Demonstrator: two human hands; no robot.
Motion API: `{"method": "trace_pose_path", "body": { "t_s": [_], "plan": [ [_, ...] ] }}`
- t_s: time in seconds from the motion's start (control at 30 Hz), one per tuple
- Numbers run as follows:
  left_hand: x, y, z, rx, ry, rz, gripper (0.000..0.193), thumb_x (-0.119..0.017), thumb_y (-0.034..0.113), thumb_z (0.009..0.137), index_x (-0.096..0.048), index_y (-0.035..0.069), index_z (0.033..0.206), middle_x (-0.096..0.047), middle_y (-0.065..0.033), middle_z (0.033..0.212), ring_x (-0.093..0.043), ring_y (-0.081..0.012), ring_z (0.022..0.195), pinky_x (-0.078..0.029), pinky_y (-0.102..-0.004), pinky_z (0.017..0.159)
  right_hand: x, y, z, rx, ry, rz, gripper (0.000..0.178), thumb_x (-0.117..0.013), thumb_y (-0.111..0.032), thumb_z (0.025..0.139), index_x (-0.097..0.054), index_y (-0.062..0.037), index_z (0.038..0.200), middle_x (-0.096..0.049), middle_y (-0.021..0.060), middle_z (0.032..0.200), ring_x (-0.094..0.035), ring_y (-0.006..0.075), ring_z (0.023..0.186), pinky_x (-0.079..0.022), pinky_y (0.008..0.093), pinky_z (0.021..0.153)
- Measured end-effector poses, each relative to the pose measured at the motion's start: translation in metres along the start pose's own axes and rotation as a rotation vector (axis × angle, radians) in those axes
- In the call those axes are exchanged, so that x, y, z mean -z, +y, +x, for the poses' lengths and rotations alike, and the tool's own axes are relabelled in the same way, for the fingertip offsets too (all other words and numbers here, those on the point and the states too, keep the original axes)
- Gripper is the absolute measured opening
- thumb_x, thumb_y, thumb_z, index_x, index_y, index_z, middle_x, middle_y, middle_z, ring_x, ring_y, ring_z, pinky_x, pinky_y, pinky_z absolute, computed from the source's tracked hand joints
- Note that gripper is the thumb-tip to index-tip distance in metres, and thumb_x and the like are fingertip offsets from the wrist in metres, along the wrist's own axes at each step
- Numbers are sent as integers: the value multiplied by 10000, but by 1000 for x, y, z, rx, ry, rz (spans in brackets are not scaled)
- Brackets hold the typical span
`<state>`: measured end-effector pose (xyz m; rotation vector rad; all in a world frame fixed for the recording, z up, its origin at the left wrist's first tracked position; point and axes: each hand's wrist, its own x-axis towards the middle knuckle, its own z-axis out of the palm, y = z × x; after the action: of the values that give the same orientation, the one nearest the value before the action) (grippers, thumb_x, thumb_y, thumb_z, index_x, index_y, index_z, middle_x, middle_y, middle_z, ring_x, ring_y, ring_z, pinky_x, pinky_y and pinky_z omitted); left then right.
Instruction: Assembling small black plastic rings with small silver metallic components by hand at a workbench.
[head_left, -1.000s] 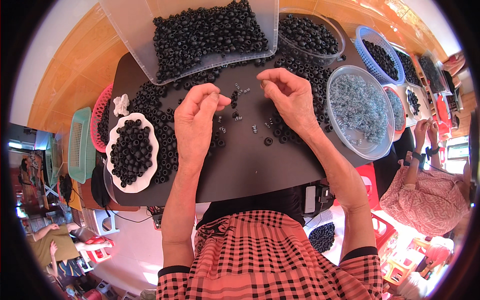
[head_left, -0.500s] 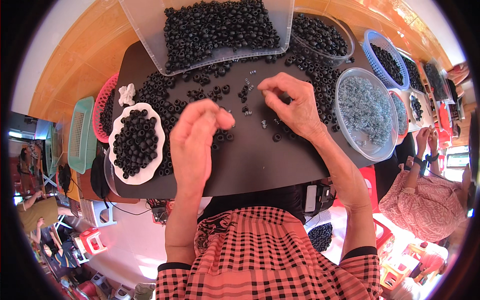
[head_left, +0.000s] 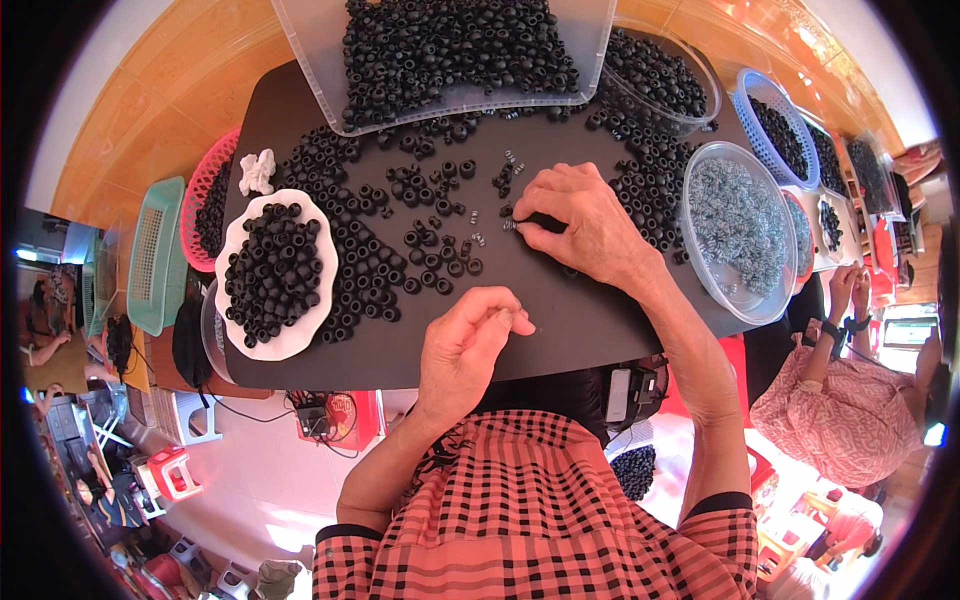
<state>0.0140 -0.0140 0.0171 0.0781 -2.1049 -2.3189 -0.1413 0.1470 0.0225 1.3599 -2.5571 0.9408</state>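
Note:
My left hand is above the table's front edge, thumb and fingers pressed together; whatever they hold is hidden. My right hand is low over the middle of the dark table, its fingertips drawn together beside a few small metal springs. What lies in that pinch cannot be made out. Left of it are scattered small black plastic pieces with round holes, like hollow beads. More of these black pieces spread out beside a white scalloped plate heaped with black pieces.
A large clear bin of black pieces stands at the far side. To the right are a clear bowl of springs and a blue basket. Pink and green baskets stand left. Another person sits at right.
My left hand has come down and right toward the table's front edge, its fingers now in a pinch. My right hand has lowered slightly toward the springs on the table.

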Motion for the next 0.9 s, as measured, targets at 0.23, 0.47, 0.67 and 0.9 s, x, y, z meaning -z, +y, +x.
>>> {"method": "trace_pose_path", "body": {
  "t_s": [0.23,0.47,0.67,0.9],
  "plan": [
    [-2,-2,3,11,-9,-14,118,-512,50,973,-613,-1,1005,-669,-54,844,-618,-118,880,-476,-276,858,-1,-5,2,20,7,-26,146,-724,-91,719,-669,-77,853,-623,35,824,-574,220,805,-388,358,790],
    [4,10,12,-30,35,27,121,-511,42,971,-611,-6,1020,-663,-55,864,-615,-114,881,-471,-261,858,-5,-6,2,56,40,-34,150,-714,-54,703,-651,-69,838,-600,28,746,-583,214,751,-394,349,811],
    [9,16,32,-26,105,94,148,-511,33,973,-591,-17,1086,-675,-61,922,-613,-95,887,-474,-247,856,3,-20,6,10,181,368,110,-692,-10,717,-640,-56,803,-643,40,711,-638,193,655,-473,320,740],
    [0,11,48,-156,112,18,159,-546,20,954,-575,-11,1107,-676,-53,960,-616,-77,881,-477,-226,778,8,-23,1,-56,150,615,128,-706,1,758,-703,-20,884,-701,58,795,-681,161,714,-531,282,679]
  ]
}}
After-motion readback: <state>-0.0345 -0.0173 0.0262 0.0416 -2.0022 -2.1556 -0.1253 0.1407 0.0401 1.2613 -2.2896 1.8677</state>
